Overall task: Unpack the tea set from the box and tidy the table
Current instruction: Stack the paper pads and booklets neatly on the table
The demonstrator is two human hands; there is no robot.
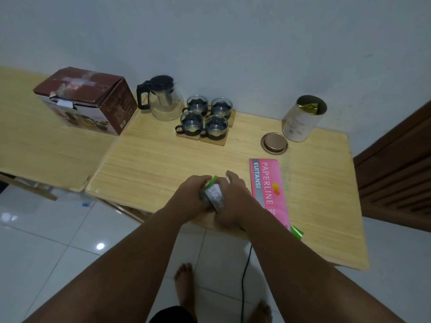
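Tidying looks to be the step in hand: the glass teapot (164,99) and four glass cups (205,116) already stand on the surface (149,159) at twelve o'clock, with the box (86,99) shut at ten o'clock. Left hand (190,197) and right hand (233,199) together clasp a small green-and-grey packet (214,194) at the near edge, just beside the pink receipt book (270,190). The open tin (303,117) and its lid (274,143) sit at two o'clock. Next, I judge, the packet needs a place, perhaps the tin.
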